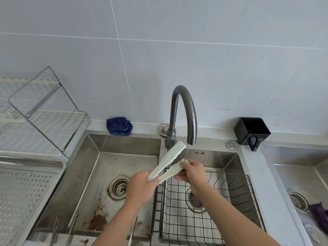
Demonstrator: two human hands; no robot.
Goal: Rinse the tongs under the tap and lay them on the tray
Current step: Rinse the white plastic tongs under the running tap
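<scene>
Pale cream plastic tongs [168, 159] are held over the sink divider, their two arms spread apart. My left hand [142, 186] grips the hinge end. My right hand [191, 172] closes around the tip of the lower arm, right under a thin stream of water falling from the dark curved tap [184, 110]. The upper arm points up toward the tap's base. A perforated steel tray [26, 192] lies at the left of the sink.
The left basin [99, 183] is stained with rust and has metal utensils at its front. A black wire basket [213, 201] sits in the right basin. A dish rack [40, 118], a blue cloth [119, 126] and a black cup [252, 131] stand behind.
</scene>
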